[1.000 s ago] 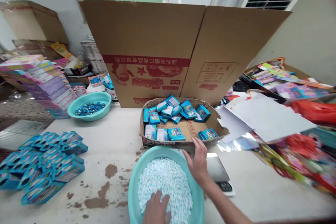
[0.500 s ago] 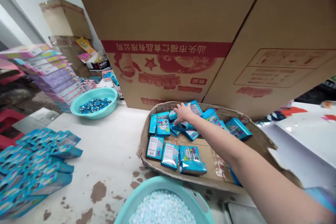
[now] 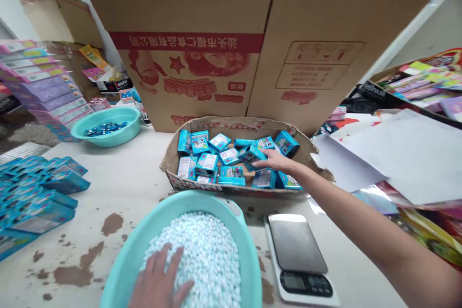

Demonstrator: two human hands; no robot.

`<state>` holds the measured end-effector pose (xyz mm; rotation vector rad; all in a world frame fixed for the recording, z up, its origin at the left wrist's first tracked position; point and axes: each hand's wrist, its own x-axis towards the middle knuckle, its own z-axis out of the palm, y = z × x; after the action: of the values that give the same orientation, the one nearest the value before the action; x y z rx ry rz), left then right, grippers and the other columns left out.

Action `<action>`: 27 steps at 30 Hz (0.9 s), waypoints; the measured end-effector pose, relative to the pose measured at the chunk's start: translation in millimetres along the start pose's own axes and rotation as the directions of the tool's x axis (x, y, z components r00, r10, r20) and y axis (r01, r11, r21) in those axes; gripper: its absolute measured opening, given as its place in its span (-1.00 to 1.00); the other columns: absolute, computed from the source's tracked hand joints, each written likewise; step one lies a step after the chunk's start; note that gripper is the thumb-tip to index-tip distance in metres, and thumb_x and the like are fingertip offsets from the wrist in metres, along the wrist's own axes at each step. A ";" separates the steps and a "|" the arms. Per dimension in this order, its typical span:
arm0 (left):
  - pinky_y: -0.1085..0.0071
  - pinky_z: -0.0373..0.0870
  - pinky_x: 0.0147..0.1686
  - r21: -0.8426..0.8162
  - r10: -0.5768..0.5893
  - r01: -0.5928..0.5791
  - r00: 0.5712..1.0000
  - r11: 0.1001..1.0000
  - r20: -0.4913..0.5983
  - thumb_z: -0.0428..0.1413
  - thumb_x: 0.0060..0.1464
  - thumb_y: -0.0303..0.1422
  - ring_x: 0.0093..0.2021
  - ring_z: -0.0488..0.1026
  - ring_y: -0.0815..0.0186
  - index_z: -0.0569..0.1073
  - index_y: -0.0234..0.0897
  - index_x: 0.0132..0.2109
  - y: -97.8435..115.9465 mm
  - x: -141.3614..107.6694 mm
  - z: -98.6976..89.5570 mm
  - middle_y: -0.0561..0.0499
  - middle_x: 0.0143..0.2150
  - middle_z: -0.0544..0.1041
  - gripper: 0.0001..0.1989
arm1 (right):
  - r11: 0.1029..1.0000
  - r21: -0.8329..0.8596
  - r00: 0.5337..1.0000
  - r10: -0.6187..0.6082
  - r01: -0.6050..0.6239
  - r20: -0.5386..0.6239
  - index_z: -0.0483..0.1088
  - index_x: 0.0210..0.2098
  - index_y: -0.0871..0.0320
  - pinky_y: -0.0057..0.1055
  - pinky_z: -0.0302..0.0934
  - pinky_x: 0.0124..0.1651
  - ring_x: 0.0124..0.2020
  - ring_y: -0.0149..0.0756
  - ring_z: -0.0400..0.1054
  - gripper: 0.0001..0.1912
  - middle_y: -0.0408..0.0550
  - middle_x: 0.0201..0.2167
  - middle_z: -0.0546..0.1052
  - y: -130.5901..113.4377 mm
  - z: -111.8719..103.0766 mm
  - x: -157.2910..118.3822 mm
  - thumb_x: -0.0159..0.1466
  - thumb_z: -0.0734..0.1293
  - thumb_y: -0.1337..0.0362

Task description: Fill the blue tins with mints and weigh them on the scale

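Note:
My right hand (image 3: 273, 160) reaches into a shallow cardboard tray (image 3: 169, 159) and closes on a small blue box (image 3: 251, 153) on the tray's right half. Several more blue printed boxes lie around it in the tray. My left hand (image 3: 160, 276) has its fingers spread over small pale blue candies (image 3: 212, 245) that fill a turquoise basin (image 3: 250, 260). Nothing is held in it. A digital scale (image 3: 298, 245) lies to the right of the basin.
Blue boxes (image 3: 39, 197) stand in rows at the left. Behind them are a second turquoise basin (image 3: 111, 140) with wrapped blue pieces and a pink-purple stack (image 3: 54, 86). A large carton (image 3: 187, 9) rises behind the tray. White sheets (image 3: 407, 149) lie at the right.
My left hand has come into view over the candies. My right hand has moved from the tray's back to its right half, now at a blue box. The view has shifted, showing the scale.

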<state>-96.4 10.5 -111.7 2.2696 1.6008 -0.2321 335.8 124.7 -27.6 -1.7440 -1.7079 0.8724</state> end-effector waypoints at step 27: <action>0.46 0.28 -0.40 -0.865 -0.230 0.131 0.973 0.484 0.018 0.27 -0.34 -0.45 -0.32 0.43 0.18 0.42 -0.27 -0.41 121.1 -25.0 -0.5 -0.02 -0.44 0.46 -0.76 | 0.126 0.970 0.977 0.010 0.209 -0.212 0.25 0.12 0.02 0.20 0.18 0.09 0.21 0.04 0.20 -0.19 0.00 0.23 0.28 5.5 46.5 -274.1 0.15 0.00 -0.40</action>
<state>8.1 -47.4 -79.9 1.3139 1.4898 0.5580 307.8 -151.6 -41.0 -0.6433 -0.6236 1.3052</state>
